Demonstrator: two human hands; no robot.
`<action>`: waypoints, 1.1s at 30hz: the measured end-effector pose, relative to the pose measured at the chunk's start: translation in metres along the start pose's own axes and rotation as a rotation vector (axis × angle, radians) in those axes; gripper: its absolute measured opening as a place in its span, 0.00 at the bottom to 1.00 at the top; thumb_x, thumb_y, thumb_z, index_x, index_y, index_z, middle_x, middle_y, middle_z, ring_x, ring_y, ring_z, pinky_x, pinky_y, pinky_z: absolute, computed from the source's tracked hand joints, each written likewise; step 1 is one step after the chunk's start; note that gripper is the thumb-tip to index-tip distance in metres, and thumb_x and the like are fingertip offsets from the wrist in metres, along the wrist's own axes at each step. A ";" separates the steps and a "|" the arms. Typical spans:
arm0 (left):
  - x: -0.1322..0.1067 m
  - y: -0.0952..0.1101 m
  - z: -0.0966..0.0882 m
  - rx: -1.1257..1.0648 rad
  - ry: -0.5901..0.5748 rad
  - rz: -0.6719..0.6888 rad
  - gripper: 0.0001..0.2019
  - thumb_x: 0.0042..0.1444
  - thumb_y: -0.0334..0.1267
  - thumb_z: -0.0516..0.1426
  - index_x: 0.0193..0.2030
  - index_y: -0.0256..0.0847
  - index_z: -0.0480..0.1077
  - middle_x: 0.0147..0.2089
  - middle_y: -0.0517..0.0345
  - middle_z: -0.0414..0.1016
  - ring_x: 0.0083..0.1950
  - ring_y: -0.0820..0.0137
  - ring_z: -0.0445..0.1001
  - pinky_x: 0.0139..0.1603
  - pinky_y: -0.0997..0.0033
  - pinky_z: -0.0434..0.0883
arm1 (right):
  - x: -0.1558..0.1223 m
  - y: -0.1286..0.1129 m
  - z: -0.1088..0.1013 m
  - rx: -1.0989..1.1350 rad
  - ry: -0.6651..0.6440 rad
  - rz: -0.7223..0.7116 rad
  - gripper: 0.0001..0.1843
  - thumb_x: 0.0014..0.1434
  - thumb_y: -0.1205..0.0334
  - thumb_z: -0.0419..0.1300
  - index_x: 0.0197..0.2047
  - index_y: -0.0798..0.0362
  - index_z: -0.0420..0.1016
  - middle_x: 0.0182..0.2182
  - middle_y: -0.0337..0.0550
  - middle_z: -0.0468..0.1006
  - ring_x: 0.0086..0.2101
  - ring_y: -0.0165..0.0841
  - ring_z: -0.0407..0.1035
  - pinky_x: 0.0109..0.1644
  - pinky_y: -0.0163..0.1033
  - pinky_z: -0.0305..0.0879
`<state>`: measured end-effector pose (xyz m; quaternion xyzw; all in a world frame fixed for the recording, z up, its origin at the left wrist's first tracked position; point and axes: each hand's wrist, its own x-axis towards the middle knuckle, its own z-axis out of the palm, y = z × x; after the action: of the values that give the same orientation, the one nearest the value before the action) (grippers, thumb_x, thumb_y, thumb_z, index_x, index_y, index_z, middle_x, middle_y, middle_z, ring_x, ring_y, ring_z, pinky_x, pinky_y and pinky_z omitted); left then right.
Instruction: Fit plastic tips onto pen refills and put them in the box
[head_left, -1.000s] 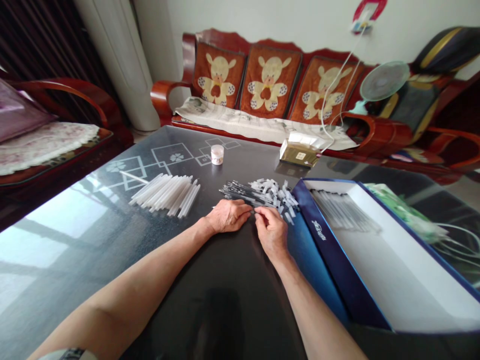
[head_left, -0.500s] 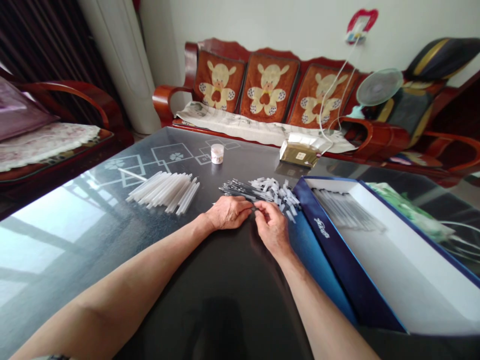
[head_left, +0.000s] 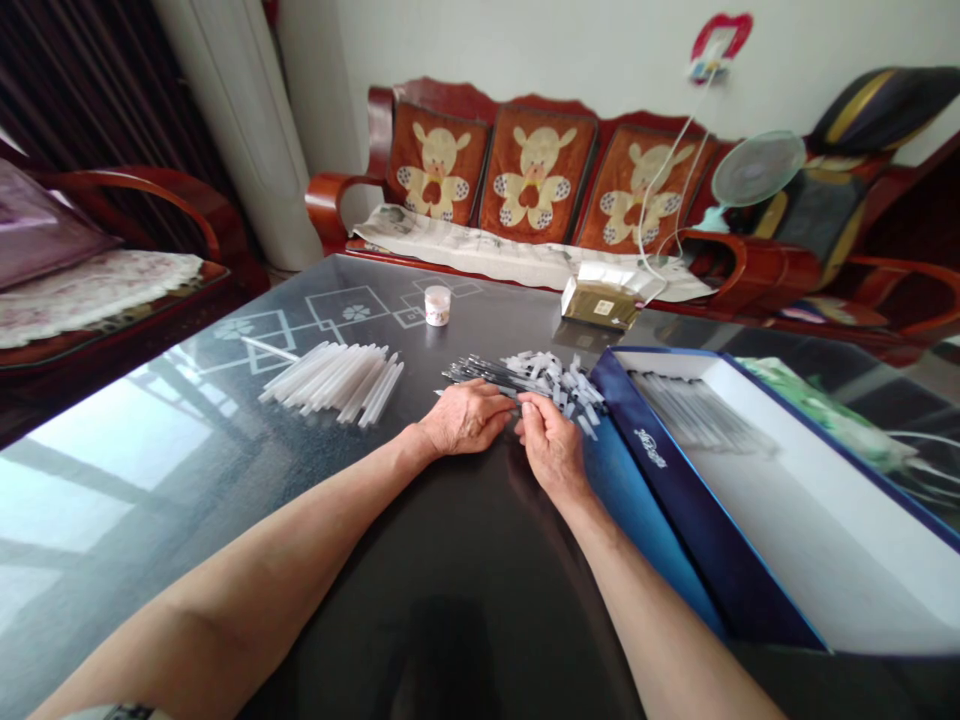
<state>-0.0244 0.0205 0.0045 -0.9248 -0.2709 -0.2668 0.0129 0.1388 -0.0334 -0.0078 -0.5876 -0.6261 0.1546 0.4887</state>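
Note:
My left hand [head_left: 466,418] rests knuckles-up on the dark glass table [head_left: 187,470], fingers curled and pinched toward my right hand [head_left: 551,446]. Both hands meet fingertip to fingertip over a thin dark piece that I cannot make out. Just beyond them lies a heap of dark pen refills [head_left: 480,372] mixed with small clear caps [head_left: 559,378]. A row of white translucent tubes [head_left: 334,373] lies to the left of my left hand.
An open blue box [head_left: 660,450] with a white inside holds several clear pens at its far end. A small white jar [head_left: 437,305] and a gold tissue box [head_left: 600,301] stand further back. A wooden sofa, a small fan and chairs surround the table.
Both hands stay pinched together in front of the refill heap, with only small finger movement. The view has shifted slightly.

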 end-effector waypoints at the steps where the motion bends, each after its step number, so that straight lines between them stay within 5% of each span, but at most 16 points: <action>1: 0.000 0.000 0.000 -0.004 0.005 -0.001 0.13 0.64 0.38 0.48 0.44 0.39 0.73 0.34 0.55 0.73 0.37 0.68 0.70 0.41 0.69 0.68 | 0.000 0.000 0.000 -0.001 0.015 0.010 0.18 0.62 0.53 0.50 0.45 0.54 0.75 0.26 0.42 0.78 0.28 0.36 0.74 0.37 0.40 0.70; 11: 0.000 0.001 -0.001 -0.018 -0.003 -0.015 0.14 0.64 0.39 0.48 0.45 0.39 0.73 0.34 0.54 0.73 0.37 0.68 0.71 0.41 0.69 0.68 | -0.002 0.004 0.000 0.076 0.012 -0.095 0.14 0.56 0.61 0.55 0.45 0.53 0.73 0.38 0.46 0.79 0.36 0.35 0.74 0.42 0.40 0.72; 19: 0.000 0.001 -0.004 -0.011 -0.017 -0.002 0.13 0.63 0.38 0.48 0.43 0.40 0.74 0.34 0.55 0.73 0.37 0.68 0.71 0.40 0.71 0.68 | -0.001 -0.003 -0.001 0.116 -0.033 0.061 0.16 0.60 0.52 0.52 0.43 0.52 0.73 0.23 0.39 0.77 0.22 0.33 0.72 0.30 0.37 0.70; 25: 0.000 -0.001 -0.004 -0.009 -0.015 -0.043 0.14 0.63 0.39 0.48 0.44 0.40 0.74 0.34 0.54 0.74 0.38 0.68 0.72 0.41 0.70 0.69 | -0.003 0.002 0.001 0.098 -0.018 0.054 0.12 0.54 0.54 0.59 0.38 0.53 0.72 0.29 0.42 0.80 0.27 0.35 0.75 0.33 0.37 0.71; 33: -0.001 0.001 -0.006 0.000 -0.019 -0.025 0.13 0.63 0.39 0.48 0.43 0.40 0.74 0.34 0.54 0.73 0.37 0.68 0.71 0.41 0.70 0.68 | 0.000 -0.001 -0.003 -0.062 -0.037 -0.052 0.18 0.61 0.51 0.51 0.27 0.51 0.72 0.24 0.43 0.78 0.29 0.36 0.74 0.35 0.39 0.68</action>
<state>-0.0274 0.0187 0.0091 -0.9239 -0.2827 -0.2579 0.0071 0.1402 -0.0352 -0.0054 -0.5830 -0.6546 0.1331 0.4625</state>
